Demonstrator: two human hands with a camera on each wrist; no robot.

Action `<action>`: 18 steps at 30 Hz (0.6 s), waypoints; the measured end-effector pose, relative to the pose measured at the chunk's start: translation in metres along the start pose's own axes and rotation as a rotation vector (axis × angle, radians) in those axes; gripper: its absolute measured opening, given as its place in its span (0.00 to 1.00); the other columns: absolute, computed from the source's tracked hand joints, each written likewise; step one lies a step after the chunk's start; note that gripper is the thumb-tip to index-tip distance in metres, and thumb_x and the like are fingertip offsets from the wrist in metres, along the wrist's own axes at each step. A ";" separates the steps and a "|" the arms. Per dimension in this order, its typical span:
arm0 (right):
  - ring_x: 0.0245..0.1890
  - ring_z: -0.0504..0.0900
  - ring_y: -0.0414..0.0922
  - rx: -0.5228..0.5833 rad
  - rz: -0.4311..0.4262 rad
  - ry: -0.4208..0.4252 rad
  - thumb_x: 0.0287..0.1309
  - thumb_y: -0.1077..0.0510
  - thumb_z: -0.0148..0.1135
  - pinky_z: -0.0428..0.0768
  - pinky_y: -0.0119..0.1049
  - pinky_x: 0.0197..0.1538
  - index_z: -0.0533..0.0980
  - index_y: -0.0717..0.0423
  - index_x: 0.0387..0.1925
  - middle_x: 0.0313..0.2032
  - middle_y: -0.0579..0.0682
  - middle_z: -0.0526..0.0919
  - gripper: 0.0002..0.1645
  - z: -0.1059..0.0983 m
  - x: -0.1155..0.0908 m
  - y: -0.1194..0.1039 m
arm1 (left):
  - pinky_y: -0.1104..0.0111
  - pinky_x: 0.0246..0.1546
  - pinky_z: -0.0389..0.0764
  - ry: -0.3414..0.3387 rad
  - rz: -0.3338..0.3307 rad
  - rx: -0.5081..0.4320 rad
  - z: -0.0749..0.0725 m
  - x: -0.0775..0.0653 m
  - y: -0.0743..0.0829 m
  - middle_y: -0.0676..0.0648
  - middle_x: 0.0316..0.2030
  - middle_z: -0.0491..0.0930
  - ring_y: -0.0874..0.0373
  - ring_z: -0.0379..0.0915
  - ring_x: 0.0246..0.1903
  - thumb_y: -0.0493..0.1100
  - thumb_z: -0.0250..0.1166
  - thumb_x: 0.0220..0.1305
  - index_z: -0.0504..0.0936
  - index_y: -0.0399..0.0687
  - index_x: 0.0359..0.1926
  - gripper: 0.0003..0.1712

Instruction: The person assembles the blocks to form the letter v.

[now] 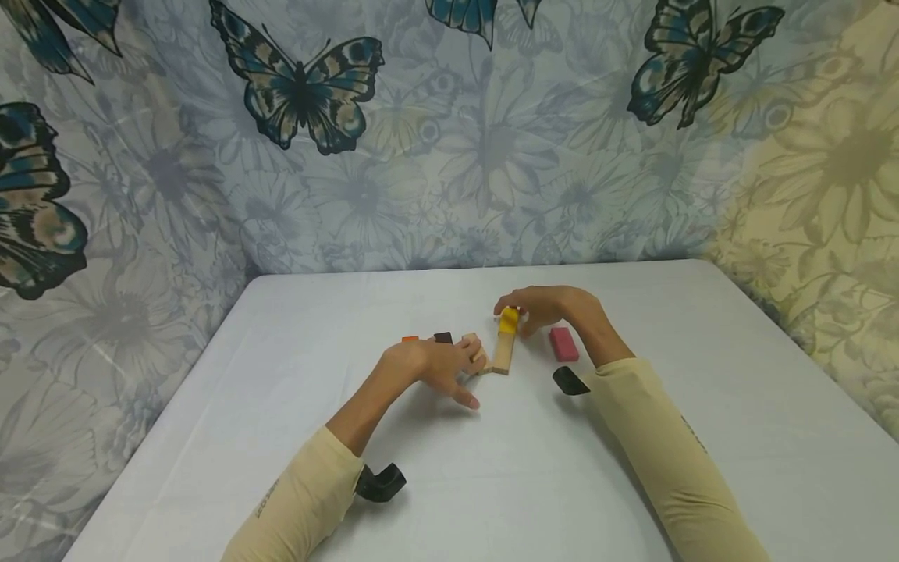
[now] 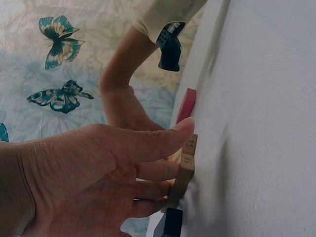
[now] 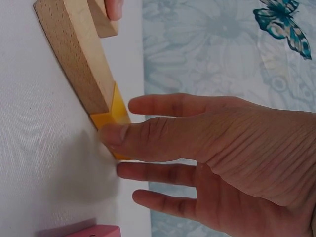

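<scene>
My right hand (image 1: 544,304) pinches a yellow block (image 1: 509,320) between thumb and fingers. That block meets the far end of a long plain wooden block (image 1: 502,355) lying on the table; the right wrist view shows the joint closely. Left of it, my left hand (image 1: 437,365) touches another wooden block (image 3: 102,20) with its fingertips, and its thumb is stretched out away from the blocks. In the left wrist view, printed digits mark the ends of the wooden blocks (image 2: 185,168). The left fingers partly hide these blocks in the head view.
A pink block (image 1: 564,344) lies right of my right hand. Beyond the left hand are a dark block (image 1: 443,338) and an orange block (image 1: 410,339), partly hidden. A white cloth covers the table (image 1: 211,437); butterfly-print fabric (image 1: 492,195) hangs behind it.
</scene>
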State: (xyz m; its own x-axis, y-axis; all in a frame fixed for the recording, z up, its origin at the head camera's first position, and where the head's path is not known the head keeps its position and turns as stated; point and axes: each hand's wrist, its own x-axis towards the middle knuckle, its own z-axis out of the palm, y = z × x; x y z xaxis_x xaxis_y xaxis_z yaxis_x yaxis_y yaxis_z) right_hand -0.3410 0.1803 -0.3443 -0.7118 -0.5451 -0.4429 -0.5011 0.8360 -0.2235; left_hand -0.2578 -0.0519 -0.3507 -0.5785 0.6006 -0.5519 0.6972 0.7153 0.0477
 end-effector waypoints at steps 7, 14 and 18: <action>0.68 0.74 0.58 0.008 0.010 0.001 0.69 0.60 0.66 0.73 0.62 0.71 0.69 0.45 0.73 0.69 0.59 0.75 0.33 0.000 0.001 0.001 | 0.44 0.79 0.61 -0.003 -0.002 -0.019 -0.001 -0.001 0.000 0.47 0.86 0.37 0.51 0.49 0.83 0.71 0.58 0.72 0.51 0.59 0.84 0.50; 0.66 0.74 0.57 0.000 0.004 -0.003 0.69 0.60 0.66 0.73 0.61 0.71 0.74 0.44 0.69 0.67 0.56 0.76 0.29 0.001 0.001 -0.001 | 0.51 0.77 0.66 0.003 0.006 -0.061 0.001 -0.001 0.000 0.46 0.86 0.36 0.51 0.50 0.83 0.69 0.60 0.72 0.51 0.58 0.84 0.50; 0.67 0.74 0.57 -0.005 0.006 -0.003 0.69 0.60 0.66 0.73 0.61 0.71 0.74 0.43 0.69 0.68 0.56 0.76 0.29 0.001 0.001 -0.001 | 0.51 0.76 0.68 0.004 0.004 -0.071 0.001 -0.002 0.001 0.47 0.86 0.36 0.49 0.55 0.81 0.69 0.60 0.72 0.51 0.58 0.84 0.50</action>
State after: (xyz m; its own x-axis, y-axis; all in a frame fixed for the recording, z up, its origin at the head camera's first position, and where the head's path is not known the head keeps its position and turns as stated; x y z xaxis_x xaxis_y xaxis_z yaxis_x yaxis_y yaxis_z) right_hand -0.3403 0.1790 -0.3454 -0.7137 -0.5397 -0.4466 -0.4990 0.8391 -0.2166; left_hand -0.2557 -0.0532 -0.3506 -0.5774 0.6052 -0.5481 0.6682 0.7360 0.1087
